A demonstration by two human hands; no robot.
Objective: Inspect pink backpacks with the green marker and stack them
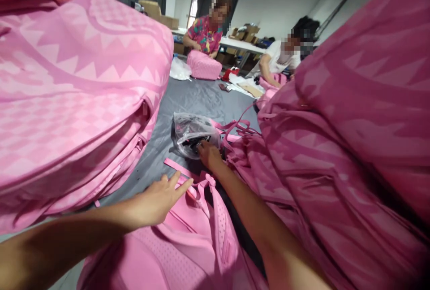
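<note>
Spread loose, the left hand (pixel 164 196) lies on a pink padded-fabric backpack (pixel 190 243) stretching toward six o'clock; at one o'clock, the right hand (pixel 208 154) meets a clear plastic bag (pixel 186 124) of black pieces, whether gripping I cannot tell.

We see a table (pixel 208 97) with a wrinkled dark grey surface. On it we have a pink backpack (pixel 134 261), a clear plastic bag (pixel 188 124) of black pieces (pixel 192 141), a left backpack stack (pixel 83 84), a right backpack stack (pixel 322 146) and, farther off, a pink bag (pixel 204 66).
</note>
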